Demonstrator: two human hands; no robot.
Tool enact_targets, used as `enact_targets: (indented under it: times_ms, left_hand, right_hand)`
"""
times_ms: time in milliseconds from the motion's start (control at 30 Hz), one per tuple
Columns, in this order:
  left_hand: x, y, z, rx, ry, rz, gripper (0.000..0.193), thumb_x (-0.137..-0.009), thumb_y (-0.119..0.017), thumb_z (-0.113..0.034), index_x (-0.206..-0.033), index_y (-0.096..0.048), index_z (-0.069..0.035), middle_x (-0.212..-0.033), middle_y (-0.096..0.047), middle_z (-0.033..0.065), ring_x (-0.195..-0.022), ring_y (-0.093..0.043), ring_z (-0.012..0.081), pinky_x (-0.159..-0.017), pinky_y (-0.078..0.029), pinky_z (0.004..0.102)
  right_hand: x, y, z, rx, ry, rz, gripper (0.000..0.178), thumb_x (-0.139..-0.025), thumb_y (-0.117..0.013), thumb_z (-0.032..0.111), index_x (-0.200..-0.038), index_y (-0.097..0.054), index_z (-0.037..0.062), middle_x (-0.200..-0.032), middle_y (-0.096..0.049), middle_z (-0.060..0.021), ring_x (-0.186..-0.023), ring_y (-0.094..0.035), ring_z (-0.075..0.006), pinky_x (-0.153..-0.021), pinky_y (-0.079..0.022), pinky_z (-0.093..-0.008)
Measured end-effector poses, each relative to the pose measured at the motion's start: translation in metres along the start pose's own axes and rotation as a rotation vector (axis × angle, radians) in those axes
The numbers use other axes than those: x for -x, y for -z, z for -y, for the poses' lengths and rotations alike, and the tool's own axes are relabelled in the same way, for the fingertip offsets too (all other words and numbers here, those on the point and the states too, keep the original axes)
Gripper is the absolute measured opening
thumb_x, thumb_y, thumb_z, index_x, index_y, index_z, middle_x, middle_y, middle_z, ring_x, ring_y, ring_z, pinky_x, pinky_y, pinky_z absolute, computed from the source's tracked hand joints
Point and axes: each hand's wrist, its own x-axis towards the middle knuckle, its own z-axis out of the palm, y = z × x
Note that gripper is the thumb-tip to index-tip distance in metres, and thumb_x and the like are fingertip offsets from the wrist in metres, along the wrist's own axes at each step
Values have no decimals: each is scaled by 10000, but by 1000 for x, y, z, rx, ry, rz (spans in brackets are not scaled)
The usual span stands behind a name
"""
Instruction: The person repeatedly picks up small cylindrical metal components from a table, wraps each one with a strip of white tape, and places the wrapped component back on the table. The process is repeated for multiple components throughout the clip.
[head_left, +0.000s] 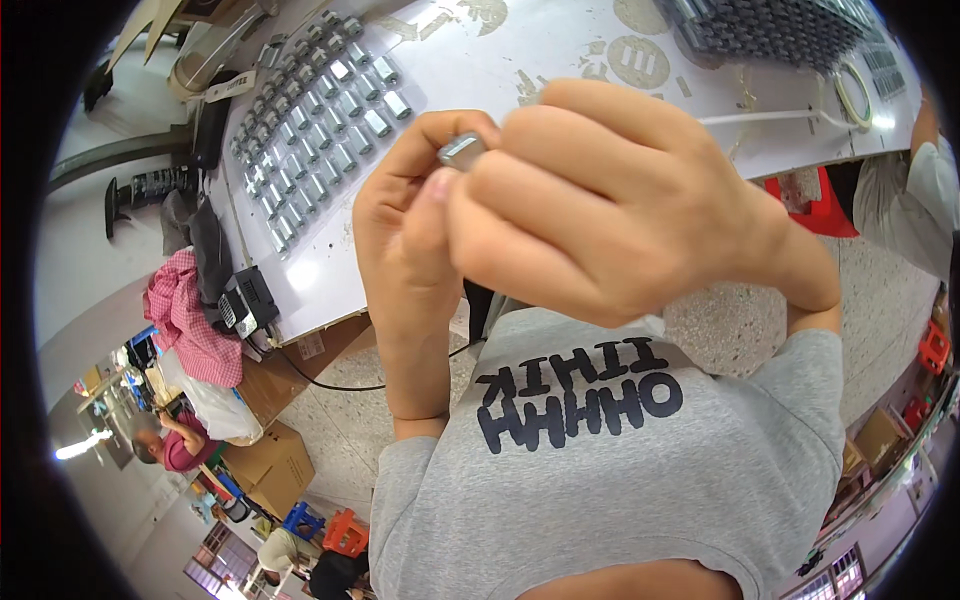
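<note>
We are pinching a small silvery metal piece (461, 151) between the thumb and forefinger of our left hand (405, 222), in front of our chest and near the edge of the white table (452, 72). Our right hand (610, 195) is curling closely beside it; its fingertips are hiding, so we cannot tell whether it is gripping the piece too. To our left, a clear tray (335, 191) is holding many similar pieces, standing in slanting rows. At the far right, a dark stack (765, 36) is showing dense rows of small grey parts, though we are not making out its layers clearly. Behind the table's left end, a cardboard box (275, 475) is sitting, its contents hiding from us.
</note>
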Motion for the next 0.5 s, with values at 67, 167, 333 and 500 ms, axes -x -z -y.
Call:
enact_targets:
  times_ms: [67,167,333,500]
  left_hand:
    - [1,1,5,74,63,-48,256,-815,-404,-128,-964,-501,56,-761,-548,36,-631,-493,32,-546,-375,147]
    - [2,-1,18,30,98,-212,290,-832,-411,-191,-964,-499,51,-755,-549,34,-629,-501,46,-553,-388,159]
    - [0,-7,29,121,157,-394,342,-840,-447,-268,-970,-491,46,-756,-544,33,-646,-505,60,-546,-396,165]
    - [1,33,25,100,141,-516,367,-822,-514,-274,-1007,-482,41,-777,-570,64,-646,-524,69,-515,-424,146]
  right_hand:
    - [1,3,-2,13,69,96,154,-527,-572,91,-615,-452,54,-573,-394,1,-537,-423,-116,-467,-357,-207]
    - [3,3,-7,-21,158,223,134,-568,-569,91,-611,-447,60,-565,-384,11,-544,-422,-117,-500,-366,-202]
    - [12,0,-3,-112,209,225,107,-604,-558,89,-630,-458,61,-563,-385,15,-551,-429,-113,-529,-376,-198]
    - [20,34,25,-544,-144,333,110,-616,-562,89,-635,-459,54,-565,-396,8,-540,-429,-111,-517,-371,-198]
